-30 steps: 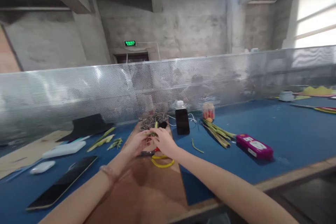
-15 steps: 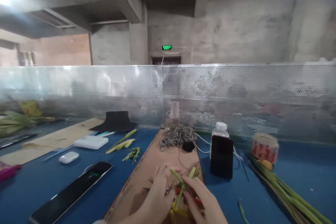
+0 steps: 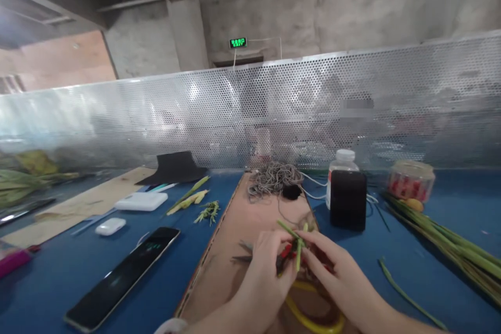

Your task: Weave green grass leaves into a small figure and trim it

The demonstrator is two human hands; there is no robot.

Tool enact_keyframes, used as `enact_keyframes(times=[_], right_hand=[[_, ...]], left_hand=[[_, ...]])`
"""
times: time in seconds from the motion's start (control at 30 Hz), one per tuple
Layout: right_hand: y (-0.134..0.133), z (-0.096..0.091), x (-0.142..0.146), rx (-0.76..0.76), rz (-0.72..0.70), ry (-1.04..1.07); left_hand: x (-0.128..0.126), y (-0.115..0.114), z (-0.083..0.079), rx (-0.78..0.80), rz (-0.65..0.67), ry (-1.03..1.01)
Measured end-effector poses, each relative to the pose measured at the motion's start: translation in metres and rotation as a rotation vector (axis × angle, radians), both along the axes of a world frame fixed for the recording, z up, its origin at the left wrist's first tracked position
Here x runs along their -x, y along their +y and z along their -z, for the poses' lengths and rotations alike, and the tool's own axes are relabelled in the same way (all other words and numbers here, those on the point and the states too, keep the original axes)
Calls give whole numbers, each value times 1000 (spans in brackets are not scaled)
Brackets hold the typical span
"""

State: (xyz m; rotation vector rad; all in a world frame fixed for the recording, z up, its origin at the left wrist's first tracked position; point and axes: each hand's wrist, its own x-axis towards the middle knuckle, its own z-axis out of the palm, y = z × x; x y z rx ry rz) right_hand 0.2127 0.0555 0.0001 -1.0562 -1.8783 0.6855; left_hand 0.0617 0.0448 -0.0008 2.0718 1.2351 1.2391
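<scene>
Between my two hands is a small crossed piece of green leaf strips (image 3: 298, 245), its short ends sticking out in several directions. My left hand (image 3: 268, 263) pinches it from the left with curled fingers. On the other side, the thumb and fingers of my right hand (image 3: 332, 258) close on it. Open scissor blades (image 3: 243, 259) lie on the cardboard (image 3: 219, 266) beside my left hand, with red parts showing behind the fingers. Below both hands is a yellow loop (image 3: 303, 318), partly covered by my right hand.
A tangle of grey cord (image 3: 274, 180) lies at the cardboard's far end. To the right stand a black device (image 3: 348, 201), a bottle (image 3: 344, 159), a jar (image 3: 410, 180) and long green stalks (image 3: 450, 240). A phone (image 3: 125, 276), a white case (image 3: 110, 226) and leaf scraps (image 3: 207, 212) lie left.
The view has tilted down and shifted, so my hands appear higher and further right. Both hands still grip the leaf strips, and the scissors and yellow loop show more clearly.
</scene>
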Motion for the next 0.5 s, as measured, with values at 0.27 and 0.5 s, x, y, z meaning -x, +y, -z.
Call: enact_keyframes(times=[0.27,0.5], right_hand=[[-9,-5,-2,-131,-23,-107],[-12,-4,-3,-105,-66,-94]], left_hand=[[0,-4,-1,162,134,-146],[-1,2,-1,221,216,-280]])
